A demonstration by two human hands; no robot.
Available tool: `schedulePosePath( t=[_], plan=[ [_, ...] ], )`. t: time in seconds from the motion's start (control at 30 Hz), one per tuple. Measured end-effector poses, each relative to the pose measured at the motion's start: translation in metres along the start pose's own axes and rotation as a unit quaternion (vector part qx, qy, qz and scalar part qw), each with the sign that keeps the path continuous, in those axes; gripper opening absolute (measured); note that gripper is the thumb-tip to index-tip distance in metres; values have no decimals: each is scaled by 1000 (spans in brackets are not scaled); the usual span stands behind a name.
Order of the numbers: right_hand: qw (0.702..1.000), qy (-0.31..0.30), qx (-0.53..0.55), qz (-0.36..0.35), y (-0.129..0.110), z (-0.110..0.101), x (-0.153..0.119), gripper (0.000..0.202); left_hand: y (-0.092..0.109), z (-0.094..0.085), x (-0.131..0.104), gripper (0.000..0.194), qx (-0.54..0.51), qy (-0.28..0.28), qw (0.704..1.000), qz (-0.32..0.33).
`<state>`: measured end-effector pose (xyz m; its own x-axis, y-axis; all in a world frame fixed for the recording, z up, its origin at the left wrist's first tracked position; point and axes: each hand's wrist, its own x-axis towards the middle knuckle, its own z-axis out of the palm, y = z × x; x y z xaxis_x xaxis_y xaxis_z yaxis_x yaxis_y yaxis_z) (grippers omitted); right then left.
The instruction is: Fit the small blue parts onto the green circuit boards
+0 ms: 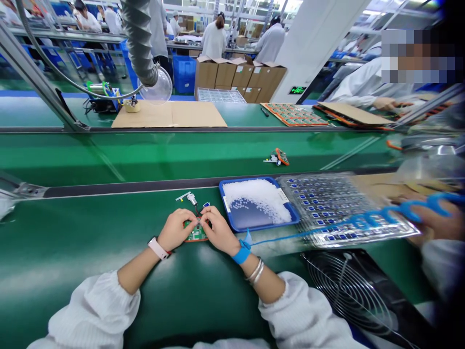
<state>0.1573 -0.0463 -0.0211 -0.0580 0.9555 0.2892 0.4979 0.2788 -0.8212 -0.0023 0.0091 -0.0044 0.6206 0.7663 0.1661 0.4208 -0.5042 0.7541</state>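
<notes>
On the green table, a small green circuit board (pixel 196 234) with an orange edge lies between my hands. My left hand (pixel 177 227) is closed in a pinch at the board's upper left. At its upper right, my right hand (pixel 217 229) also pinches, and the fingertips of both hands nearly meet. Whatever is between the fingers is too small to make out. Just beyond the fingertips are a white connector part (pixel 192 198) on dark wires and a small blue piece (pixel 207 204). To the right stands a blue tray (pixel 232 224) with small white pieces.
Right of the tray lies a clear plastic tray (pixel 336 208) with rows of blue parts. A black fan (pixel 348 286) sits at the lower right. Another board (pixel 281 156) rests on the green conveyor (pixel 163 155). A person's hand (pixel 436 215) is at the right.
</notes>
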Motion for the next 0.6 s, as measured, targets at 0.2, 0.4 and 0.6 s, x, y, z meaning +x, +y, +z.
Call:
schedulePosePath(
  t=[0.2,0.4,0.6],
  plan=[
    [999,-10,8,34,0,1,4,17,2,-5,6,12,16,-48,998,-30],
    [999,-2,38,12,-4,-2,2,14,-4,-8,3,12,-52,-17,999,0],
    [999,-6,38,-1,-5,-1,1,13,-4,-6,1,11,-28,-25,999,8]
  ],
)
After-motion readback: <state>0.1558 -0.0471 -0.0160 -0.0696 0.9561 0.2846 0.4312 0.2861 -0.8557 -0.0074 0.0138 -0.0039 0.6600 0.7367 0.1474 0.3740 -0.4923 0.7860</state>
